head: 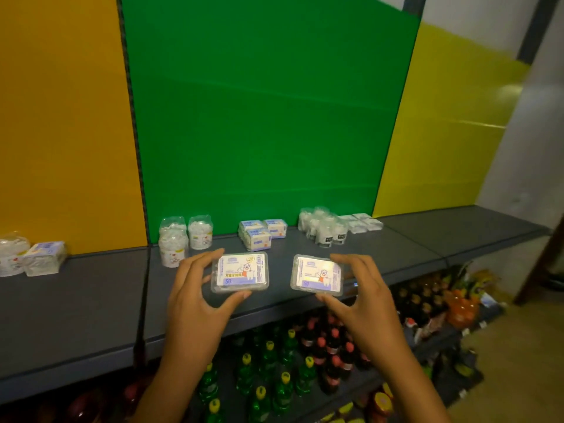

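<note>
L hand (pixel 195 288) pinches clear flat plastic box w/ white-blue label (pixel 240 272); R hand (pixel 363 297) pinches twin box (pixel 317 276), both at near edge of grey metal shelf (pixel 91 300). Far back, well apart: clear round tubs (pixel 186 236), small stacked packs (pixel 262 233).

Left hand (pixel 195 296) pinches a clear rectangular plastic box with white label (pixel 240 272); right hand (pixel 358 296) pinches an identical second box (pixel 317 276), both above the grey shelf (pixel 91 300).

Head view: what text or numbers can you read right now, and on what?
"50": bottom left of the label on the left clear box.
"50", faint: same corner on the right clear box.
Other print on both labels, and on the packs behind: too blurred to read.
</note>
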Available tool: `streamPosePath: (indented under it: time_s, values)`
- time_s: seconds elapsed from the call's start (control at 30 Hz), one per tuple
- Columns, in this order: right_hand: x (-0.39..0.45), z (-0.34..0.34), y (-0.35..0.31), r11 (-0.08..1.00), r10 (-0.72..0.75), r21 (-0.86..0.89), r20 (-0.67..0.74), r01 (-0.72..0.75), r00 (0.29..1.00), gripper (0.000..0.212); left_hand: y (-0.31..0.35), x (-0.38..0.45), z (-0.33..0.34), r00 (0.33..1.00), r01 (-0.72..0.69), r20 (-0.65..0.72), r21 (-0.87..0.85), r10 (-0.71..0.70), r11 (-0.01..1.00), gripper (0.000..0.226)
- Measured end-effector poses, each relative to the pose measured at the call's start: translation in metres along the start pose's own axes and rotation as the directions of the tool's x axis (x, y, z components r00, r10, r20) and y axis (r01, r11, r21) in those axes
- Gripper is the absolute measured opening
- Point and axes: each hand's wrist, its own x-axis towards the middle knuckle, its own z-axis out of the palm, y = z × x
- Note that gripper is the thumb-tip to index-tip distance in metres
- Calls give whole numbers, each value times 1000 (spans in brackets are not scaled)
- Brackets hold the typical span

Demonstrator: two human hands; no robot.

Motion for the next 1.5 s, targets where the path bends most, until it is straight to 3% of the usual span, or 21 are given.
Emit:
streamPosePath:
  time_s: [0.53, 0.8, 1.03, 1.27, 1.5]
  values:
    - [31, -68, 114, 989, 70, -124, -67, -78, 995, 56, 10, 36, 147, 993, 7, 116, -100, 5, 995, 61]
    - [108, -70, 199, 983, 86, -160, -46, -92, 995, 58, -15, 97, 238, 997, -46, 63, -75, 50, 996, 55]
    - [135, -76, 271, 979, 135, -152, -41, -140, 990, 59, -31, 127, 311, 994, -36, 96, -105, 46, 994, 53]
    - [162, -91, 336, 984, 145, -94, -79, -152, 986, 63, -34, 144, 375, 992, -57, 110, -13, 58, 998, 49]
    - [208, -90, 412, 996, 89, 7, 14, -90, 996, 64, -33, 148, 440, 999, -3, 43, 116, -2, 993, 48]
